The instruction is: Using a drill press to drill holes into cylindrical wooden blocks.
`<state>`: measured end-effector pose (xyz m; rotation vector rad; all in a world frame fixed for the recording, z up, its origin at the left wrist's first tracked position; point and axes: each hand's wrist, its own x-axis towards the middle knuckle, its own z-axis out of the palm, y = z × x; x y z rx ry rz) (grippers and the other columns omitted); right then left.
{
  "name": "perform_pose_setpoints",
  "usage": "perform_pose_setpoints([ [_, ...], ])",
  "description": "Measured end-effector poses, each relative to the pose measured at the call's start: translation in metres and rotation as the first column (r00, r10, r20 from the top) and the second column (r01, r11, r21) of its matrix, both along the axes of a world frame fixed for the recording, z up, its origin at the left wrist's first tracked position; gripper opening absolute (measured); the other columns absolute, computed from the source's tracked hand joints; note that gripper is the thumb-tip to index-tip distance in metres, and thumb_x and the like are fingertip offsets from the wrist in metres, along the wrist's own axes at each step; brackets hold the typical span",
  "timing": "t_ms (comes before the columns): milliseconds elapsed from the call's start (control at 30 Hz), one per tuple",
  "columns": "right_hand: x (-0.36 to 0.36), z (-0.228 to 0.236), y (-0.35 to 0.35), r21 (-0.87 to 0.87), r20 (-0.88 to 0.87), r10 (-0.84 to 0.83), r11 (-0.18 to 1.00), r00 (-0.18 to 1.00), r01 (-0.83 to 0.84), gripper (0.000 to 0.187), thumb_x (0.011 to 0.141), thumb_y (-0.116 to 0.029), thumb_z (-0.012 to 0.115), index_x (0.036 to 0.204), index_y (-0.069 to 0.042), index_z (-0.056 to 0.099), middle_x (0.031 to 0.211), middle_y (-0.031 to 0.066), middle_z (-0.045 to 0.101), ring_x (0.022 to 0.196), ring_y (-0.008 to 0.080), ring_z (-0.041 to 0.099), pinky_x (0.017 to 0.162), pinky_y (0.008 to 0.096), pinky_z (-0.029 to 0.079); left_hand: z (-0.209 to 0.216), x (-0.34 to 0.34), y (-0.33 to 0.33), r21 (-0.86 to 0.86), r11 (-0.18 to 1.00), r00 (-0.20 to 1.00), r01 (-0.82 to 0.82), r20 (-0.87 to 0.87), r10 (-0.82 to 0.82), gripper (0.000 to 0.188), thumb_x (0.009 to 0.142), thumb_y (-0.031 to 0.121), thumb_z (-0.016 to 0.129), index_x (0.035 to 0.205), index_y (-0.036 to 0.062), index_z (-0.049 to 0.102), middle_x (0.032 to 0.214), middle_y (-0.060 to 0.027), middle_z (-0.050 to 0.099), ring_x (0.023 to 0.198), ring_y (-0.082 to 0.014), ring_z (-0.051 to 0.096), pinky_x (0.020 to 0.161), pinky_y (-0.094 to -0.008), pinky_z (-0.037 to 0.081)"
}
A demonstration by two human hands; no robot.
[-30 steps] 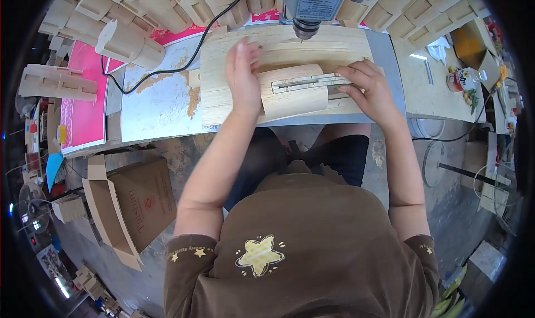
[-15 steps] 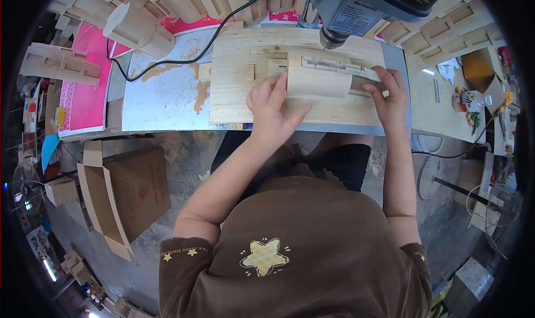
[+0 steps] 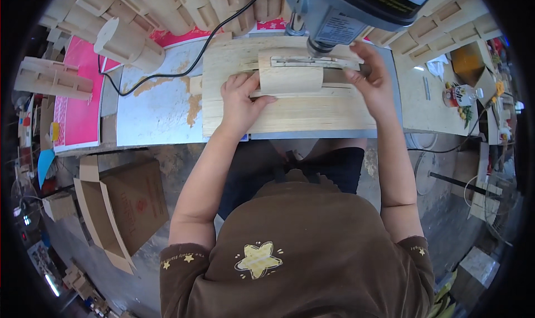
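Observation:
A pale wooden cylinder section [image 3: 292, 80] lies on its side on a flat wooden board [image 3: 317, 114], below the drill press chuck [image 3: 317, 47]. Along its upper side runs a narrow wooden strip [image 3: 340, 64] that sticks out past the right end. My left hand [image 3: 239, 102] braces the cylinder's left end, its thumb stretched along the near side. Around the strip's right end, my right hand [image 3: 372, 84] has thumb and forefinger apart, the forefinger raised close to the drill. The chuck's tip sits just above the cylinder's far side.
Several slotted wooden cylinders [image 3: 184, 8] stand along the back. Another cylinder [image 3: 128, 45] stands at the left beside a black cable [image 3: 184, 73]. Sawdust [image 3: 194, 109] lies on the table. A bottle [image 3: 462, 95] is at the right, and an open cardboard box [image 3: 125, 206] is on the floor.
The cylinder and my left hand have slid left along the board. My right hand's thumb and forefinger have parted from the strip's end. The whole view has shifted slightly.

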<state>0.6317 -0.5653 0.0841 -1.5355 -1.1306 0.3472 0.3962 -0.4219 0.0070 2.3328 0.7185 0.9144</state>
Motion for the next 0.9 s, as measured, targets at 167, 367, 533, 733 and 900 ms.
perform_pose_setpoints([
  [167,0.038,0.100,0.027,0.455,-0.133,-0.018,0.887,0.991,0.077,0.038,0.091,-0.013,0.057,0.126,-0.004,0.047,0.119,0.0090,0.053,0.114,0.0187,0.049,0.093,0.0330,0.040,0.002,-0.007,-0.003,0.041,0.998,0.999,-0.040,-0.029,0.041,0.055,0.058,0.025,0.080,0.109,0.0137,0.064,0.080,-0.0015,0.053,0.086,-0.0240,0.050,0.084,-0.0395,0.034],
  [367,0.036,0.181,0.068,0.162,-0.102,-0.078,0.982,0.992,0.094,0.028,0.095,-0.026,0.046,0.102,-0.005,0.063,0.091,0.0077,0.062,0.082,0.0122,0.055,0.073,0.0247,0.044,0.000,0.001,-0.004,0.037,0.999,0.999,-0.031,-0.037,0.033,0.055,0.059,0.025,0.080,0.110,0.0135,0.064,0.081,-0.0024,0.052,0.084,-0.0246,0.049,0.082,-0.0384,0.035],
  [533,-0.017,0.181,0.030,0.258,0.528,-0.350,0.934,0.774,0.247,0.028,0.091,-0.019,0.050,0.084,0.006,0.061,0.072,0.0060,0.058,0.069,0.0115,0.052,0.063,0.0265,0.042,0.000,-0.001,-0.004,-0.004,0.999,0.997,-0.045,-0.057,0.044,0.055,0.059,0.025,0.080,0.111,0.0131,0.064,0.081,-0.0032,0.052,0.084,-0.0249,0.049,0.082,-0.0384,0.035],
  [733,-0.044,0.114,-0.023,0.218,0.533,-0.332,0.943,0.778,0.253,0.011,0.088,-0.007,0.058,0.085,0.002,0.064,0.062,0.0070,0.054,0.052,0.0130,0.046,0.050,0.0270,0.038,-0.003,-0.003,-0.003,0.019,0.999,0.998,-0.037,-0.046,0.038,0.055,0.060,0.025,0.080,0.111,0.0129,0.064,0.081,-0.0035,0.051,0.084,-0.0247,0.049,0.083,-0.0383,0.035],
  [900,-0.050,0.054,-0.021,0.371,0.362,-0.348,0.905,0.865,0.209,0.009,0.085,-0.001,0.058,0.091,0.001,0.063,0.070,0.0092,0.056,0.059,0.0171,0.050,0.053,0.0268,0.040,0.000,-0.002,-0.003,-0.023,0.999,0.997,-0.033,-0.063,0.032,0.056,0.060,0.025,0.080,0.112,0.0124,0.064,0.080,-0.0037,0.050,0.084,-0.0244,0.049,0.083,-0.0387,0.035],
])
